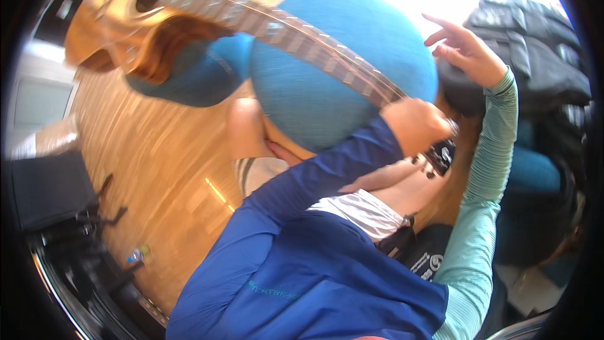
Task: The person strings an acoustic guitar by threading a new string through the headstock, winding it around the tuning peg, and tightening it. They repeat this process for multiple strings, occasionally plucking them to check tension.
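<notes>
An acoustic guitar with a wooden body slants across the upper part of the view, its body at the far left and its neck running down to the right. My left hand, in a blue sleeve, is closed round the neck just above the black headstock. Beneath the neck stands a round blue stool. My right hand, in a green sleeve, is raised beside that stool's right edge, fingers apart and holding nothing. The guitar is slightly blurred.
Another blue stool sits under the guitar body. Black bags are piled at the right. On the left are a black chair, a cardboard box and a small bottle on the wooden floor.
</notes>
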Available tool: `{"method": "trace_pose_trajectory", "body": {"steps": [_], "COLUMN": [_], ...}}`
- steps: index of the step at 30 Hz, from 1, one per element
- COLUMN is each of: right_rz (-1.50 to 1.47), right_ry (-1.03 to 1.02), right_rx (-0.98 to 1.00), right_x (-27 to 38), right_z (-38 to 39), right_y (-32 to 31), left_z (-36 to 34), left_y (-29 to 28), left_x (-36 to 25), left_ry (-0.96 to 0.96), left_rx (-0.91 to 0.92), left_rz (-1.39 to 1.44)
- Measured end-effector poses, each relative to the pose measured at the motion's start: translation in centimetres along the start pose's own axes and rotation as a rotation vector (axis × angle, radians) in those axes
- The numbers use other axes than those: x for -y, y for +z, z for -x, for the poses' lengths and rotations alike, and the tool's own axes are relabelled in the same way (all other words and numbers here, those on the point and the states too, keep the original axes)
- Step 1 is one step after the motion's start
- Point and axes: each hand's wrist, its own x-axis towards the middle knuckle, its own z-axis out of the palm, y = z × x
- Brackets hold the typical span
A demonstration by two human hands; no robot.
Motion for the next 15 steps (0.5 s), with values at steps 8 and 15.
{"method": "trace_pose_trajectory", "body": {"steps": [8, 15], "right_rz": [-0.575, -0.794], "right_ry": [-0.292, -0.318], "right_rx": [-0.131, -0.015], "right_x": [-15.9, -13.9], "right_z": [9.5, 7.3], "right_y": [7.4, 11.2], "left_z": [1.0, 1.5], "left_y": [-0.4, -0.5], "left_x": [-0.3, -2.0], "left_ry": [-0.142, -0.231], "left_rx": [-0.226, -0.212], "left_rz": [0.16, 0.215]}}
